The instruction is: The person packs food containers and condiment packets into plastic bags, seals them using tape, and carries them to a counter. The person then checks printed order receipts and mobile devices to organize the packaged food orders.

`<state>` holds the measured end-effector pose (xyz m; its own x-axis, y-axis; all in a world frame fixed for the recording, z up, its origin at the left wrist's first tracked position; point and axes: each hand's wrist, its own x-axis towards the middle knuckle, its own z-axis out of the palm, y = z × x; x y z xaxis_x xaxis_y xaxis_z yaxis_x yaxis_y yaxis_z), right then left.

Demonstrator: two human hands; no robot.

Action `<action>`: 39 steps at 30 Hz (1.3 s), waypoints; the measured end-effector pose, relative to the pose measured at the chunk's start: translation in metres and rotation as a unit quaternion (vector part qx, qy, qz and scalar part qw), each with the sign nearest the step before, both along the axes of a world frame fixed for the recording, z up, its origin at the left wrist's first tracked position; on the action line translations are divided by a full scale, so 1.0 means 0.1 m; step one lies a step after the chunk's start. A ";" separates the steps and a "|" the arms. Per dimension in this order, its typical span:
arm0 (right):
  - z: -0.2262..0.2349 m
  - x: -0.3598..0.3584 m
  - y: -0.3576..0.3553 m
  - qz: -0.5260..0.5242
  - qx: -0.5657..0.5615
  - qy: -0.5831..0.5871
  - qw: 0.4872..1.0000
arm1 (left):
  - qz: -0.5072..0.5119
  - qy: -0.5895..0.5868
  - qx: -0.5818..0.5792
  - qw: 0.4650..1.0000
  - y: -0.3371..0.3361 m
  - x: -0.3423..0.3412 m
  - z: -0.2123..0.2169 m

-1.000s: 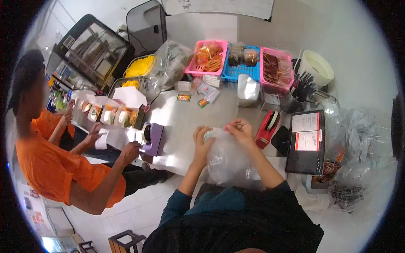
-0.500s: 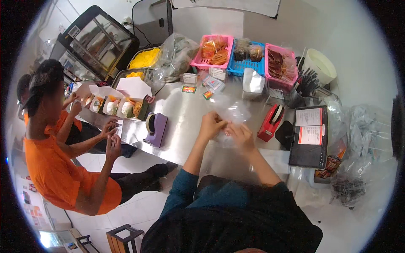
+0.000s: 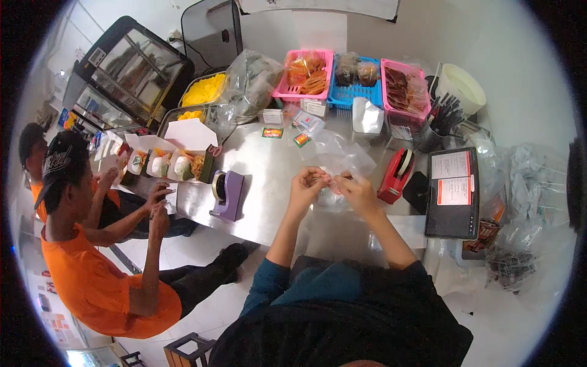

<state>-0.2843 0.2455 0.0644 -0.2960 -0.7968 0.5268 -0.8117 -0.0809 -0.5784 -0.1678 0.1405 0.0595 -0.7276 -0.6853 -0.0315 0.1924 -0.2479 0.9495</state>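
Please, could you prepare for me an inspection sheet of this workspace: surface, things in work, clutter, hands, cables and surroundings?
Surface: metal table, shiny, with bright reflections.
Things in work: clear plastic bag, crumpled, between and beyond the hands; whether it holds anything cannot be told.
Clutter: red tape dispenser right of the hands; purple tape dispenser to their left; blue basket at the back; open food boxes at far left.
Hands: left hand and right hand close together, both pinching the bag.
Cables: a dark cable near the wall, behind the table; nothing seen near the hands.
Surroundings: two co-workers in orange shirts at the left.
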 end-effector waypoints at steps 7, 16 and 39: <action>-0.07 -0.01 -0.02 -0.021 -0.027 0.013 0.999 | 0.013 -0.018 -0.006 1.000 0.06 -0.03 0.06; -0.05 0.01 -0.03 -0.012 -0.047 -0.017 0.999 | 0.034 0.070 0.076 0.994 0.06 -0.01 -0.01; -0.01 -0.19 -0.10 -0.155 0.070 -0.271 0.948 | -0.257 -0.019 -0.179 0.949 0.67 0.53 0.20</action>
